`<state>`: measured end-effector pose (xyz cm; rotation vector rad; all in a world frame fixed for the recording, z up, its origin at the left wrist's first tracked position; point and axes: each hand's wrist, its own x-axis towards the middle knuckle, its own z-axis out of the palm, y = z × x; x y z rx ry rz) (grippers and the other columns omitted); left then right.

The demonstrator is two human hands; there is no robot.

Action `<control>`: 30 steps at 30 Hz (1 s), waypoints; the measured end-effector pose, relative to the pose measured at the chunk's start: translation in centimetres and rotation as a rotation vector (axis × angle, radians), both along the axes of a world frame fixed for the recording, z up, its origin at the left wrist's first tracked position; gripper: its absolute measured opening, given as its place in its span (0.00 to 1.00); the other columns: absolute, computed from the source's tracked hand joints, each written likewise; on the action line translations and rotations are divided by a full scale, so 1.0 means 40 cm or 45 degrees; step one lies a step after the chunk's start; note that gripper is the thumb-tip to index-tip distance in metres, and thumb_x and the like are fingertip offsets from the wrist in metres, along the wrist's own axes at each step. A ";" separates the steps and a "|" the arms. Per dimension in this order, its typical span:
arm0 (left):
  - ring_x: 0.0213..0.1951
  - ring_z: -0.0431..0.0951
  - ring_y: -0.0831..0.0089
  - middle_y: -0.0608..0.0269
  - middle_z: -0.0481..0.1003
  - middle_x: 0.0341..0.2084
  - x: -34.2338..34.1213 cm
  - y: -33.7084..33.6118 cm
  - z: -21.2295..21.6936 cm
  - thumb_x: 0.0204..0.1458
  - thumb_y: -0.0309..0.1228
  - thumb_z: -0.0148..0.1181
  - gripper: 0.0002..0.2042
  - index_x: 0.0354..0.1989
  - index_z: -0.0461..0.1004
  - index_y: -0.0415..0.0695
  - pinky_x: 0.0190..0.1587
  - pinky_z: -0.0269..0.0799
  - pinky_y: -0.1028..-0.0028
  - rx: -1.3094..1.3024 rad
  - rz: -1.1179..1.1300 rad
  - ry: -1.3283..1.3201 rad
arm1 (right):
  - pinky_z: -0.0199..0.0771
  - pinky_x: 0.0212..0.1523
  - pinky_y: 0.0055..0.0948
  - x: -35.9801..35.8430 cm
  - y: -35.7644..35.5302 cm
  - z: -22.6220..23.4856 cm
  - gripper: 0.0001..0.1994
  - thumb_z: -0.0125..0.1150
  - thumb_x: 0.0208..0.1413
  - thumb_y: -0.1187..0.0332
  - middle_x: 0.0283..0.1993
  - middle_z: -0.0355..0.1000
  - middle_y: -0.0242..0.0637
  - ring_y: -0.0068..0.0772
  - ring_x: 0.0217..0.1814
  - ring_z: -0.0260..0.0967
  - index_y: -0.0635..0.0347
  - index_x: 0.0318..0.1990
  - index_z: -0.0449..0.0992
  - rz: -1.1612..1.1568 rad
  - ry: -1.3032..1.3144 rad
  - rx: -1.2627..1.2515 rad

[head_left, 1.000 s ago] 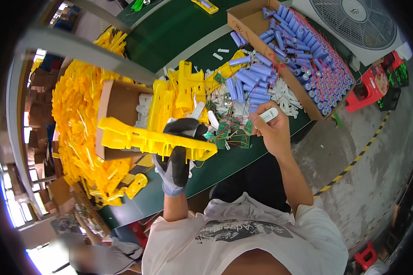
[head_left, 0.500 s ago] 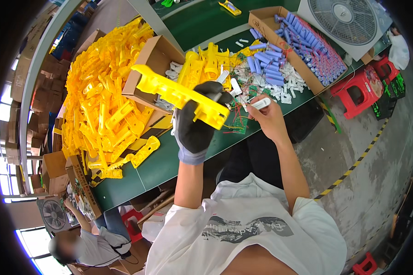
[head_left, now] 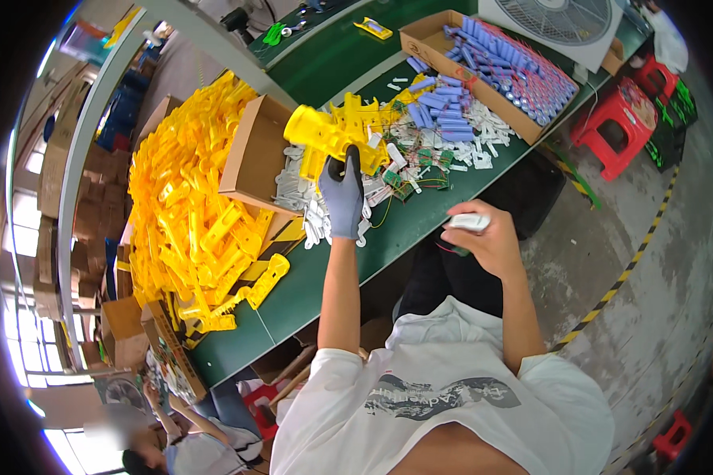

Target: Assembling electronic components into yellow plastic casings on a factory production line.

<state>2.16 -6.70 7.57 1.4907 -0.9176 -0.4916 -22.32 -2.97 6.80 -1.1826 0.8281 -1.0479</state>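
Note:
My left hand (head_left: 343, 198), in a grey and black glove, reaches over the table's pile with its fingers closed around a yellow plastic shell (head_left: 313, 131). Some of those fingers are hidden behind the shell. More yellow shells (head_left: 360, 111) lie directly beyond it. My bare right hand (head_left: 493, 241) is drawn back near the table's front edge, above my lap. It pinches a small white plastic piece (head_left: 469, 222). Something thin and dark shows under that hand, too small to name. Between the hands lie green circuit boards (head_left: 404, 186) with thin wires.
A large heap of yellow shells (head_left: 190, 214) fills the left side, beside an open cardboard box (head_left: 253, 150). White plastic parts and purple battery cells (head_left: 448, 115) cover the middle. A carton of cells (head_left: 515, 75) and a fan (head_left: 558, 20) stand far right. Red stools (head_left: 618, 127) stand on the floor.
My left hand has moved away from me with the yellow shell, toward the shells on the table. My right hand has pulled back toward me with the white piece. The view has shifted slightly.

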 end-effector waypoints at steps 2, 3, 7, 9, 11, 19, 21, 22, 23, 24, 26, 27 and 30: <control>0.28 0.71 0.82 0.64 0.73 0.26 -0.032 0.018 -0.001 0.56 0.29 0.56 0.08 0.34 0.72 0.36 0.32 0.65 0.80 -0.253 0.003 0.175 | 0.74 0.35 0.19 0.013 0.005 0.014 0.11 0.62 0.51 0.77 0.33 0.76 0.34 0.19 0.34 0.74 0.68 0.42 0.74 0.274 0.025 -0.063; 0.30 0.71 0.81 0.63 0.73 0.28 -0.035 0.028 -0.010 0.56 0.28 0.56 0.07 0.36 0.72 0.35 0.33 0.65 0.80 -0.249 0.021 0.102 | 0.76 0.40 0.22 0.022 0.006 0.004 0.11 0.60 0.53 0.76 0.35 0.77 0.37 0.22 0.37 0.75 0.68 0.44 0.74 0.319 0.072 -0.116; 0.35 0.73 0.78 0.62 0.74 0.34 -0.067 0.124 -0.007 0.55 0.22 0.54 0.11 0.45 0.69 0.31 0.39 0.67 0.77 -0.095 0.047 0.114 | 0.73 0.32 0.22 0.035 0.008 0.005 0.08 0.57 0.56 0.70 0.24 0.74 0.37 0.23 0.29 0.73 0.66 0.40 0.73 0.473 0.292 -0.226; 0.36 0.73 0.79 0.62 0.74 0.36 -0.107 0.183 -0.007 0.54 0.20 0.54 0.10 0.45 0.69 0.30 0.41 0.67 0.79 -0.125 0.005 0.395 | 0.68 0.28 0.23 0.048 0.011 0.024 0.08 0.57 0.57 0.68 0.21 0.71 0.37 0.23 0.24 0.68 0.66 0.37 0.72 0.504 0.333 -0.336; 0.37 0.72 0.80 0.62 0.75 0.37 -0.153 0.223 0.021 0.53 0.18 0.53 0.11 0.45 0.69 0.31 0.41 0.66 0.81 -0.057 -0.121 0.442 | 0.56 0.21 0.29 0.055 0.012 -0.003 0.11 0.54 0.57 0.64 0.16 0.62 0.38 0.27 0.16 0.55 0.64 0.31 0.69 0.546 0.325 -0.486; 0.47 0.72 0.72 0.58 0.70 0.46 -0.138 0.325 -0.067 0.49 0.15 0.56 0.22 0.54 0.62 0.35 0.51 0.68 0.74 0.106 -0.087 0.250 | 0.58 0.20 0.31 0.039 0.030 -0.003 0.14 0.56 0.56 0.62 0.15 0.65 0.40 0.37 0.15 0.59 0.64 0.25 0.69 0.537 0.499 -0.400; 0.48 0.72 0.71 0.57 0.70 0.47 -0.165 0.338 -0.019 0.51 0.17 0.55 0.20 0.54 0.62 0.36 0.50 0.69 0.74 0.316 -0.174 0.343 | 0.57 0.19 0.29 0.037 0.034 -0.008 0.15 0.58 0.55 0.62 0.14 0.64 0.39 0.34 0.14 0.57 0.65 0.23 0.69 0.466 0.483 -0.391; 0.48 0.72 0.71 0.57 0.70 0.47 -0.162 0.335 -0.028 0.51 0.17 0.55 0.20 0.54 0.62 0.36 0.50 0.69 0.74 0.311 -0.173 0.343 | 0.56 0.18 0.27 0.036 0.036 -0.020 0.16 0.62 0.52 0.62 0.14 0.63 0.38 0.29 0.14 0.57 0.64 0.21 0.68 0.429 0.497 -0.371; 0.45 0.73 0.74 0.59 0.71 0.45 -0.157 0.328 -0.045 0.52 0.19 0.55 0.17 0.51 0.64 0.36 0.47 0.70 0.75 0.220 -0.271 0.438 | 0.55 0.17 0.25 0.035 0.038 -0.028 0.17 0.66 0.49 0.63 0.13 0.63 0.36 0.25 0.14 0.56 0.64 0.19 0.67 0.393 0.510 -0.351; 0.42 0.73 0.76 0.60 0.72 0.42 -0.162 0.315 -0.032 0.53 0.20 0.56 0.15 0.49 0.66 0.37 0.44 0.71 0.77 0.128 -0.368 0.532 | 0.55 0.17 0.25 0.034 0.041 -0.028 0.17 0.66 0.49 0.63 0.13 0.63 0.36 0.25 0.14 0.56 0.64 0.19 0.67 0.395 0.512 -0.356; 0.43 0.74 0.73 0.58 0.72 0.42 -0.193 0.315 0.004 0.57 0.26 0.54 0.13 0.48 0.66 0.37 0.46 0.72 0.73 0.030 -0.546 0.893 | 0.55 0.18 0.21 0.033 0.048 -0.029 0.19 0.73 0.43 0.64 0.13 0.61 0.32 0.18 0.15 0.55 0.63 0.18 0.66 0.194 0.250 -0.383; 0.43 0.74 0.71 0.57 0.73 0.42 -0.197 0.318 -0.020 0.57 0.28 0.55 0.13 0.48 0.66 0.36 0.46 0.72 0.71 -0.031 -0.574 1.150 | 0.55 0.18 0.21 0.038 0.048 -0.031 0.19 0.73 0.43 0.64 0.13 0.61 0.32 0.18 0.15 0.55 0.63 0.18 0.66 0.197 0.250 -0.386; 0.40 0.75 0.70 0.57 0.73 0.38 -0.208 0.320 -0.043 0.56 0.32 0.57 0.14 0.46 0.67 0.36 0.47 0.71 0.70 -0.169 -0.447 1.439 | 0.54 0.17 0.19 0.069 0.071 -0.045 0.19 0.75 0.40 0.64 0.16 0.63 0.32 0.17 0.17 0.57 0.62 0.19 0.66 -0.027 0.141 -0.519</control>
